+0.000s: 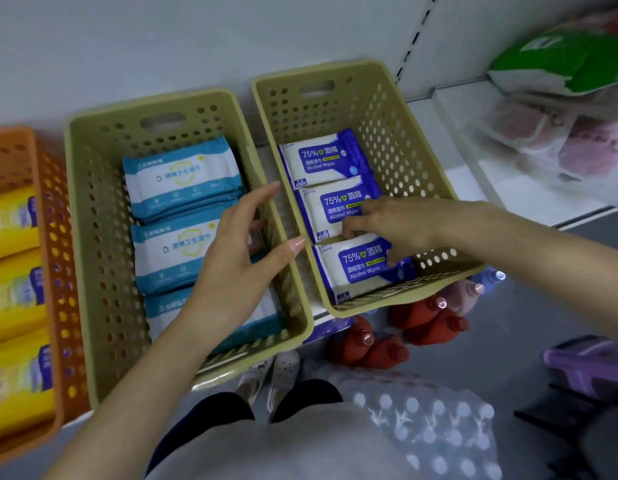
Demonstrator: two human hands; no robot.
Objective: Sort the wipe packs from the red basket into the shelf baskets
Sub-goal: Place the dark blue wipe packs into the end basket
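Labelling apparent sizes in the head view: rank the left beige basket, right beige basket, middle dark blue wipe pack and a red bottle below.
1. left beige basket, though nearer; the baskets may match.
2. right beige basket.
3. middle dark blue wipe pack.
4. red bottle, farther and partly hidden.

Red bottles (425,320) clustered low at centre-right, green-and-white bag (560,64) upper right, purple plastic object (584,362) at right, white shoes (283,372)

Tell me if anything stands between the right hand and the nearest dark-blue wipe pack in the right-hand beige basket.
Nothing visible does. The right hand is inside the beige basket, fingers curled on the nearest dark-blue wipe pack; the left hand is open over the neighbouring basket.
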